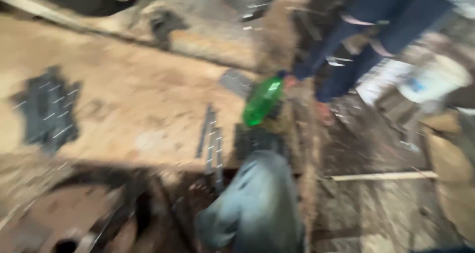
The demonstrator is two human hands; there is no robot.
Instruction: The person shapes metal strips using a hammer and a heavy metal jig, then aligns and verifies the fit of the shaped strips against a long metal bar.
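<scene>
The picture is heavily blurred by motion. Neither of my hands shows in the head view. A green plastic bottle point(262, 102) lies tilted near the middle, at the right edge of a broad brown wooden surface point(128, 99). Just below it rests a dark flat piece point(257, 140), with thin dark metal strips point(212, 139) to its left. A grey-clad knee or leg point(260, 203) fills the bottom centre, with what looks like a bare foot point(200, 193) beside it.
Another person's legs in dark blue trousers point(366, 40) stand at the upper right. A cluster of dark metal pieces point(47, 109) lies on the left. A pale wooden stick point(383, 176) lies on the dirt at the right, near white sacks point(430, 79).
</scene>
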